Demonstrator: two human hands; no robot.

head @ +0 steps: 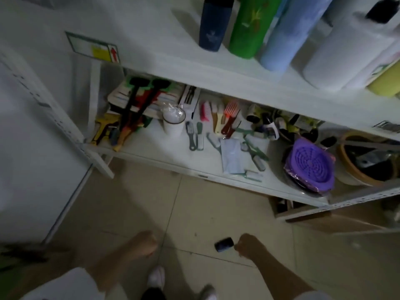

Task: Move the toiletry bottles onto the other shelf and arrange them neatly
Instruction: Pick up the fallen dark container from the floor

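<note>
Right hand [249, 245]: nearest the viewer, low over the tiled floor [216, 213]; fingers curled inward, touching or pinching the end of a small dark item [224, 244]. Blur prevents telling whether the item is actually gripped or what it is.
Left hand [144, 243]: loosely clenched, holding nothing, well apart from the shelves.
Bottle location: navy bottle [213, 24], green bottle [251, 27], blue bottle [287, 35] and white bottle [346, 53] stand close together in a row on the upper shelf [164, 59], with more at the right edge.
Lower shelf [164, 154]: carries brushes, combs [205, 111], a white cup [173, 122] and a purple strainer [310, 163].
Handling estimate: rigid plastic, smooth and probably slippery; weight depends on fill, likely moderate; tall bodies may tip neighbours.
Grasp point: mid-body, fingers wrapped round the barrel, not the cap.
Task state: no bottle in hand yet.
</note>
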